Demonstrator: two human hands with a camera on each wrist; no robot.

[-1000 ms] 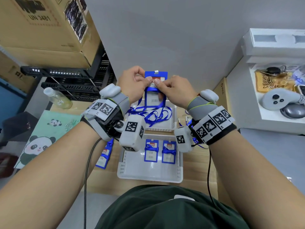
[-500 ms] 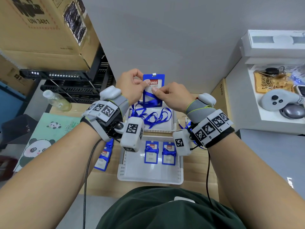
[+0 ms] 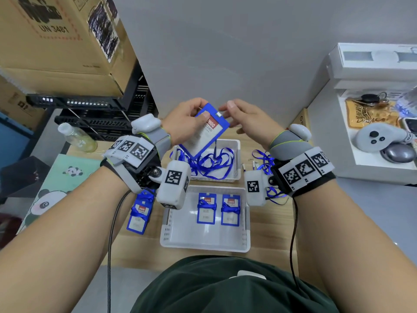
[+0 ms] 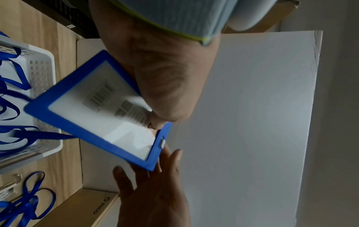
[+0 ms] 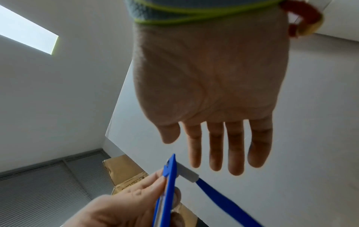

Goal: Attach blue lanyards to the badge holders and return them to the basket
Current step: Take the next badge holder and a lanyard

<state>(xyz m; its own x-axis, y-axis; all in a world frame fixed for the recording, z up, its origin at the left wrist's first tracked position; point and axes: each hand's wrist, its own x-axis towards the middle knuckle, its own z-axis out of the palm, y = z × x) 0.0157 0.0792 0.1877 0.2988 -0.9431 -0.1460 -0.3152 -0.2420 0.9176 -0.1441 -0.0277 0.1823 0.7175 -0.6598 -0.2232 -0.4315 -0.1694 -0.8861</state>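
My left hand (image 3: 189, 123) holds a blue-framed badge holder (image 3: 204, 134) tilted in the air above the far basket (image 3: 235, 159), thumb on its face. In the left wrist view the holder (image 4: 97, 110) shows a barcode card. A blue lanyard (image 5: 223, 199) hangs from its clip (image 5: 187, 174) down into a tangle of lanyards (image 3: 209, 163) in that basket. My right hand (image 3: 246, 119) hovers just right of the holder with straight fingers (image 5: 215, 147), holding nothing. The near white basket (image 3: 205, 242) holds two badge holders (image 3: 217, 208) wrapped in lanyards.
Another wrapped badge holder (image 3: 140, 213) lies on the wooden table left of the near basket. Loose lanyards (image 3: 266, 163) and clips lie right of the far basket. A plastic bottle (image 3: 76, 137), a panda mat (image 3: 56, 177), cardboard boxes and black crates stand left; a white shelf with controllers right.
My right hand let go of the holder's top and opened, moving slightly right. The left hand tilted the holder clockwise and now holds it alone.
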